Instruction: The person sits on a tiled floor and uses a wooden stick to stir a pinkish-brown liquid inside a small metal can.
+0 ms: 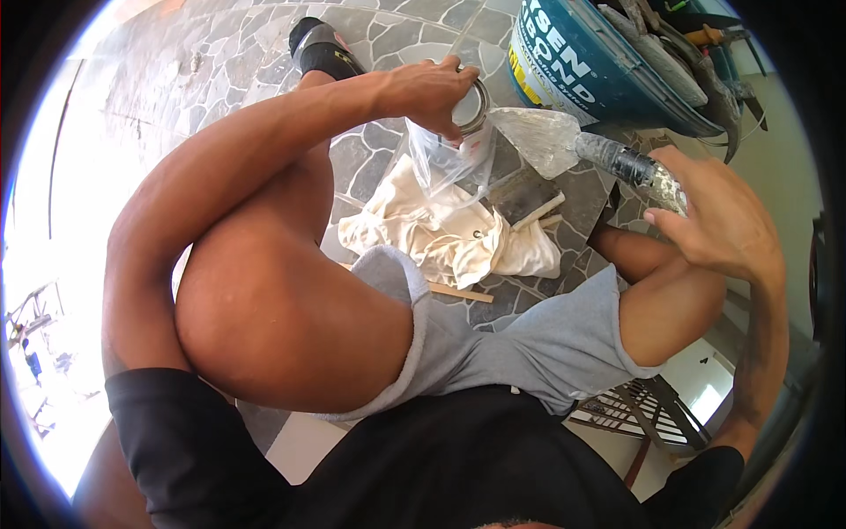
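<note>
My left hand (434, 95) is stretched forward and grips the rim of a round metal can (472, 106), fingers on its far side and thumb on the near side. In my right hand (727, 213) is a pointing trowel (539, 139), held by its worn, taped handle. Its blade is crusted with pale mortar, and the tip points left, close to the can's rim. Clear plastic (436, 167) hangs around the can's near side. Below that, a crumpled off-white cloth (432, 231) lies on the floor, beside a flat trowel (527, 196) with a pale handle.
A large teal bucket (573, 66) stands beyond the trowel, filled with tools that stick out over its rim. A thin wooden strip (463, 292) lies at the cloth's near edge. The floor (388, 44) has an irregular grey stone pattern. Behind me at right is a slatted rack (639, 414).
</note>
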The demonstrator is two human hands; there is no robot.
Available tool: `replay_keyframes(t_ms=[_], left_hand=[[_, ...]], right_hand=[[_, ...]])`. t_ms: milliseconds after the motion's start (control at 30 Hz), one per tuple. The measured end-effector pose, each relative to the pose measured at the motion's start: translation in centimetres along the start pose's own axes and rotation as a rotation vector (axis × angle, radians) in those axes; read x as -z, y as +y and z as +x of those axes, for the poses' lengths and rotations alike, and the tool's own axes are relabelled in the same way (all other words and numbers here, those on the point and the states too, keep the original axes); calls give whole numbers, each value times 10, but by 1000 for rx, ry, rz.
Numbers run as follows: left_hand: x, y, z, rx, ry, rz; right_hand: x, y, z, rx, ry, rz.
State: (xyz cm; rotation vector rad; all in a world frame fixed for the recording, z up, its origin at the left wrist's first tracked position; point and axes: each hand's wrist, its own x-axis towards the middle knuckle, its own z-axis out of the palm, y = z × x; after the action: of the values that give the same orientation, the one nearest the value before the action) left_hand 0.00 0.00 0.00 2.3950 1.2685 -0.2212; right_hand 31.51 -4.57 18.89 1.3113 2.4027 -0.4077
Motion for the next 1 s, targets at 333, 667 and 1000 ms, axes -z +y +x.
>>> replay_keyframes(t_ms=[333, 667, 1000], left_hand=[[4, -5, -4, 31, -15, 32], [1, -5, -1, 24, 11, 38], [6, 0, -3, 21, -18, 42]], right_hand=[[-3, 1, 4, -2, -22, 70], [-1, -2, 5, -24, -35, 66], [4, -2, 4, -40, -51, 42]])
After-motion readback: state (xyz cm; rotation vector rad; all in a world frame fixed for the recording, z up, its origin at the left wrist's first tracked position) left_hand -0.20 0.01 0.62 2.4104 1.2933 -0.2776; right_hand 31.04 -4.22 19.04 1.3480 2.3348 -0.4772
